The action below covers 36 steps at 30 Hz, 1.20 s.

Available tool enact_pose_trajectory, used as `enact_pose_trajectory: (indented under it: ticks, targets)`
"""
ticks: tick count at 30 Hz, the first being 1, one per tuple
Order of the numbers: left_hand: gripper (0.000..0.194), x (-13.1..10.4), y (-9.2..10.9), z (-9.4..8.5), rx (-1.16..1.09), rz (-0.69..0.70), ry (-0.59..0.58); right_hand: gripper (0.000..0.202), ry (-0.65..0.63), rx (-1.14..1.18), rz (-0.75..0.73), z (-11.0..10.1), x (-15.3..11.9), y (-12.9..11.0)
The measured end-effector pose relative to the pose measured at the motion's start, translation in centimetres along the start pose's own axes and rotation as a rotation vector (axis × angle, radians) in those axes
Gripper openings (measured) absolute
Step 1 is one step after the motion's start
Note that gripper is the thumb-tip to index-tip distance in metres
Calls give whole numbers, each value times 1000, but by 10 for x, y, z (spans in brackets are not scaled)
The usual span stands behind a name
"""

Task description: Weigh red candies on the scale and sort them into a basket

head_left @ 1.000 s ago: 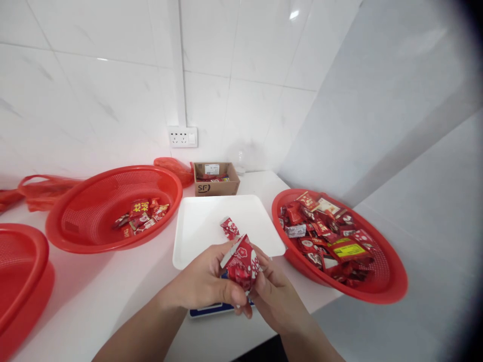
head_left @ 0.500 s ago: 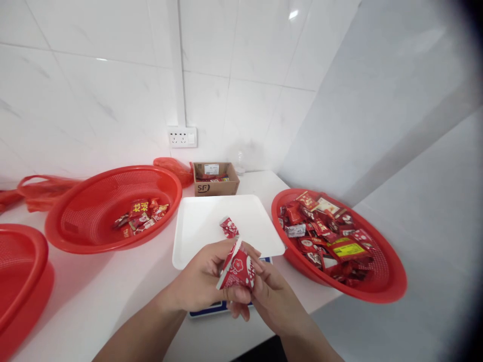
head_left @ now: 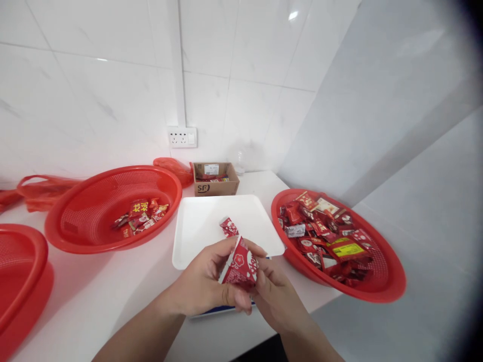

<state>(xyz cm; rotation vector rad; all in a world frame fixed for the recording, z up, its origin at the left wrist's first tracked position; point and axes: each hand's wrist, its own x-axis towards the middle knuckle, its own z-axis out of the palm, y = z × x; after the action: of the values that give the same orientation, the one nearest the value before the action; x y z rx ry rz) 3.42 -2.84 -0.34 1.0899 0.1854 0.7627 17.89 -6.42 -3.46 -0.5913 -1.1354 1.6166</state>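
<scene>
Between my two hands is a red snack packet [head_left: 241, 264] with a white flower print and pale crimped edges. My left hand [head_left: 206, 279] grips its left side, thumb below and fingers over the top. My right hand [head_left: 272, 286] pinches its right edge. Both hands are above the near edge of a white tray [head_left: 196, 221], which rests on a blue-edged scale [head_left: 222, 308] mostly hidden by my hands. A smaller red and white packet [head_left: 228, 227] lies on the tray just beyond my fingers.
A red basket [head_left: 392, 281] full of packets stands on the right. Another red basket [head_left: 83, 201] with several packets is at left, and a third red basket [head_left: 22, 281] is cut off nearer. A cardboard box [head_left: 222, 188] and red plastic bag [head_left: 173, 170] sit by the wall.
The packet in my hands has turned slightly and shifted a little to the right, showing more of its printed face. My left fingers have moved slightly; everything else stays put.
</scene>
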Motion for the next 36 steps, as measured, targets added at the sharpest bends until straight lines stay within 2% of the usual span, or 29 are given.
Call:
enact_pose_trajectory:
  ticks: [2, 8, 15, 20, 28, 32, 36]
  targets:
    - [47, 0, 1, 0, 27, 27, 20, 52, 13, -18, 6, 0, 0, -1]
    - [48, -1, 7, -5, 324, 88, 100, 50, 9, -44, 13, -1, -1, -1]
    - [44, 0, 9, -4, 379, 135, 98, 49, 3, -33, 33, -1, -1, 1]
    - [46, 0, 9, -3, 282, 81, 53, 49, 0, -42, 20, -1, -1, 0]
    - [51, -1, 2, -1, 68, -32, 29, 45, 104, -1, 6, 0, -2, 0]
    - [38, 2, 4, 2, 92, 22, -32, 42, 101, -16, 13, -2, -3, -1]
    - [26, 2, 8, 4, 148, 49, -19, 42, 76, 8, 54, -3, -3, 2]
